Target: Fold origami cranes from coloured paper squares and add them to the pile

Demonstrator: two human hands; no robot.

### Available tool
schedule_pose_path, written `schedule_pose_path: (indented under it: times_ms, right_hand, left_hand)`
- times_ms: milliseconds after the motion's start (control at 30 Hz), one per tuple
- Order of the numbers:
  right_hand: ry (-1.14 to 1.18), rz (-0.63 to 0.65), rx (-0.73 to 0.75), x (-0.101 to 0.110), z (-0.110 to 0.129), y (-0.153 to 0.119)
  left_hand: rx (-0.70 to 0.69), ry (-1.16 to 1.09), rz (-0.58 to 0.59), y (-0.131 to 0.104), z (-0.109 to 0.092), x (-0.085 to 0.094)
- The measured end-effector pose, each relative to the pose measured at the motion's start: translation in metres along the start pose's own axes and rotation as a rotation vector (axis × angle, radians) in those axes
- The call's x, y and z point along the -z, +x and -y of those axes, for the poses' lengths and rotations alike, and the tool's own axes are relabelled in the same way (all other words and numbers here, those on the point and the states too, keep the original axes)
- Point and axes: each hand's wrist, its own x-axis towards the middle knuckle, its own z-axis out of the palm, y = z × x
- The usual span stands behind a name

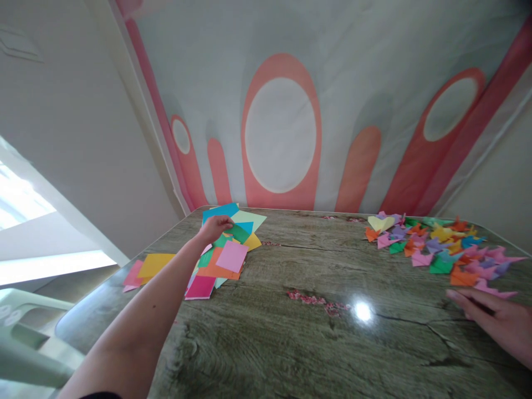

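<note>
My left hand (216, 227) reaches over a loose pile of coloured paper squares at the left back of the table. Its fingers are pinched at a green and blue sheet (243, 230) in the pile. Around it lie a pink square (231, 256), an orange sheet (214, 269), a magenta square (200, 287) and a yellow sheet (155, 265). My right hand (486, 310) is at the right edge, just in front of many folded paper figures (440, 249). Its thumb and fingers are apart, and no object shows between them.
The wood-patterned table (311, 343) meets a wall with a pink and white printed sheet (282, 199). A pale green plastic chair (33, 343) stands beyond the table's left edge. A bright light reflection lies on the tabletop right of centre.
</note>
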Motion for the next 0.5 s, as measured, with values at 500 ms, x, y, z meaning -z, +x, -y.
schedule_pose_path:
  times_ms: [500]
  right_hand:
    - [0.033,0.16,-0.086,0.004,0.002,-0.001]
  left_hand:
    - [0.244,0.085,-0.59,0.013,0.011,0.04]
